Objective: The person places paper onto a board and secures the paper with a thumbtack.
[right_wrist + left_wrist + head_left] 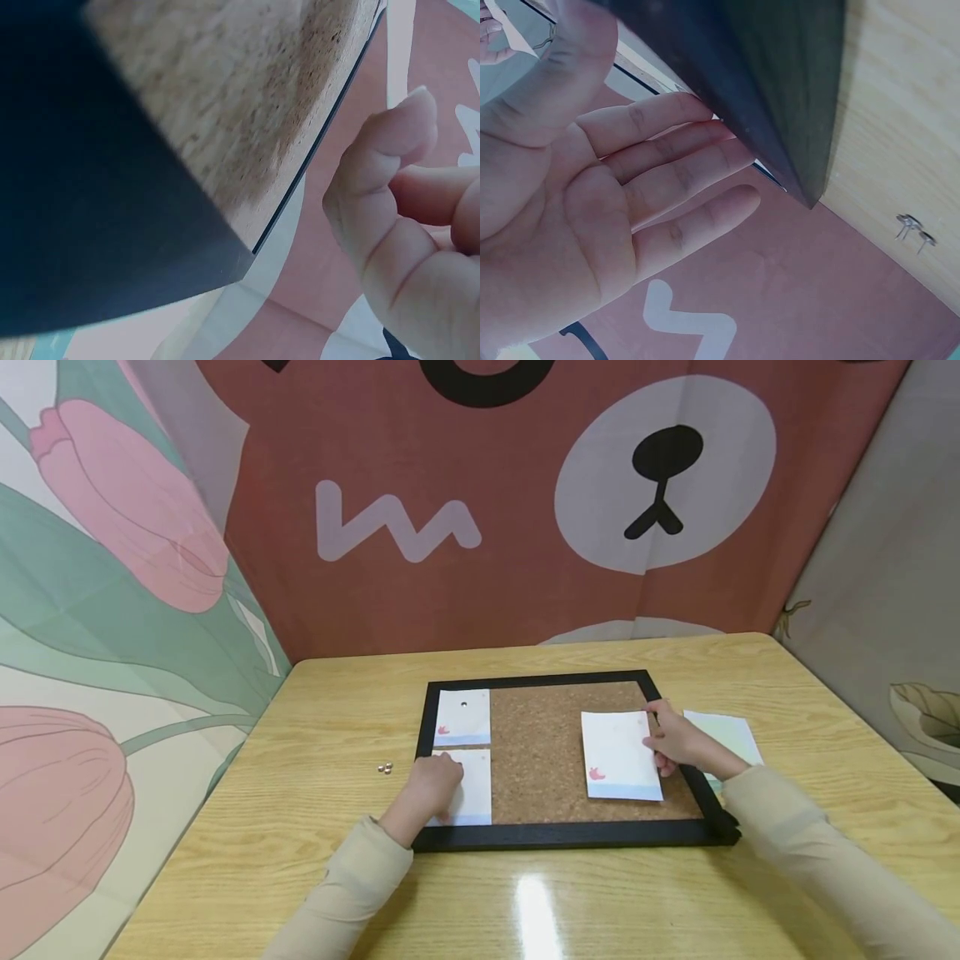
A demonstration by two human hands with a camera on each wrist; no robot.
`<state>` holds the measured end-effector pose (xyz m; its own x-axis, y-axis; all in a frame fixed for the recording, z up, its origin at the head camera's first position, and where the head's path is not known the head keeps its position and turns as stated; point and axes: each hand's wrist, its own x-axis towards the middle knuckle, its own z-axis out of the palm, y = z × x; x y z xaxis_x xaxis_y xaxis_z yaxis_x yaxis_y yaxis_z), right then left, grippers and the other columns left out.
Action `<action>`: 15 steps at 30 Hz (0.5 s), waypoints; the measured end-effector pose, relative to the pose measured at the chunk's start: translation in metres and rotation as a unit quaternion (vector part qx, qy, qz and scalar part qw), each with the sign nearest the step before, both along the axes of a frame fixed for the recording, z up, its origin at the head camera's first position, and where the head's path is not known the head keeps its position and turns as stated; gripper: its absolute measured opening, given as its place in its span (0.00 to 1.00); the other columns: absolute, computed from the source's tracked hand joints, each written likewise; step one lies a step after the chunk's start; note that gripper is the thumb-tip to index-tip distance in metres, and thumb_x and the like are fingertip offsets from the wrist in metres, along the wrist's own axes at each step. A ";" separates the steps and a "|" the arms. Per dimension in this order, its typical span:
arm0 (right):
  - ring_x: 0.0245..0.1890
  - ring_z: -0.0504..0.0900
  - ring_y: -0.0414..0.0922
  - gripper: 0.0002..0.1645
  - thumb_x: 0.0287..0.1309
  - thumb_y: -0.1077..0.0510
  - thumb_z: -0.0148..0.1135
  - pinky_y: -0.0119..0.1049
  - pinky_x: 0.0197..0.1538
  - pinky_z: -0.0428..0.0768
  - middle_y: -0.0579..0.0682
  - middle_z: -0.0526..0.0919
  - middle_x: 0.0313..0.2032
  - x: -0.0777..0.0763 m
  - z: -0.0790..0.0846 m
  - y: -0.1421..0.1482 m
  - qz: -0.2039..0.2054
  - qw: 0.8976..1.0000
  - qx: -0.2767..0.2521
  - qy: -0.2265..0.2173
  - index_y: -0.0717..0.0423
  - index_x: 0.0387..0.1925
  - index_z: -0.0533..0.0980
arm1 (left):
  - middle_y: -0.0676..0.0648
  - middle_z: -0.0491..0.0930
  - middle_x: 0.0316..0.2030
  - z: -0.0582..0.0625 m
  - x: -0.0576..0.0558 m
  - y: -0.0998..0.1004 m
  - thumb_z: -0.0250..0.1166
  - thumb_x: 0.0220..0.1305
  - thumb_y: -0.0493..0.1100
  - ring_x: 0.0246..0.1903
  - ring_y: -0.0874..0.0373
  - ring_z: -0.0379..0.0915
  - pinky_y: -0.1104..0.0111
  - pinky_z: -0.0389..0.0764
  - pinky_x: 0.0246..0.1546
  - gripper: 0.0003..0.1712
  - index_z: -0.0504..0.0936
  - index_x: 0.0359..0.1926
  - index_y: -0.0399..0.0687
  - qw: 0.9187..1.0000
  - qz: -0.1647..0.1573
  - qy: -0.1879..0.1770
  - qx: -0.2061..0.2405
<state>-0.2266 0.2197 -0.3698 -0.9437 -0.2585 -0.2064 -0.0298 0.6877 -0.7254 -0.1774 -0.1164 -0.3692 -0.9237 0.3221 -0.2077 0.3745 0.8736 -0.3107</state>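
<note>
My right hand (pixel 671 739) pinches the right edge of a white note sheet (pixel 618 752) with a pink figure and a blue bottom band, holding it over the right part of a black-framed corkboard (pixel 532 760). In the right wrist view, thumb and finger meet at the sheet's pale edge (pixel 400 60). My left hand (pixel 435 785) is at a matching lower-left sheet (pixel 476 793), partly covering it. The left wrist view shows its fingers (pixel 686 176) fairly straight beside the black frame (pixel 780 97); their tips are partly hidden. Above, another sheet (pixel 468 727) bears one pushpin (pixel 463 703).
Several metal pushpins (pixel 386 768) lie on the wooden table (pixel 315 735) left of the board. A pale green and blue sheet (pixel 723 735) lies right of the board, partly behind my right forearm. A printed cloth (pixel 517 585) hangs behind the table.
</note>
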 end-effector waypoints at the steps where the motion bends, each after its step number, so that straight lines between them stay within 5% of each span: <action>1: 0.11 0.70 0.41 0.31 0.61 0.72 0.43 0.37 0.18 0.75 0.53 0.69 0.14 0.000 0.000 -0.001 0.001 1.000 0.000 0.001 0.70 0.60 0.40 | 0.46 0.75 0.26 0.000 0.000 0.000 0.80 0.21 0.46 0.27 0.53 0.73 0.62 0.76 0.24 0.31 0.80 0.34 0.45 1.000 0.001 0.000 0.000; 15: 0.09 0.69 0.41 0.31 0.61 0.71 0.44 0.36 0.18 0.75 0.53 0.69 0.13 -0.001 -0.002 -0.015 0.004 1.000 0.010 0.001 0.69 0.59 0.42 | 0.45 0.75 0.28 0.002 0.002 0.000 0.80 0.22 0.46 0.28 0.54 0.73 0.63 0.76 0.25 0.32 0.80 0.36 0.45 1.000 0.002 -0.005 -0.001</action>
<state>-0.2272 0.2047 -0.3720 -0.9419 -0.2626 -0.2094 -0.0376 0.7020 -0.7112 -0.1754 -0.1159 -0.3676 -0.9228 0.3179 -0.2178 0.3740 0.8749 -0.3078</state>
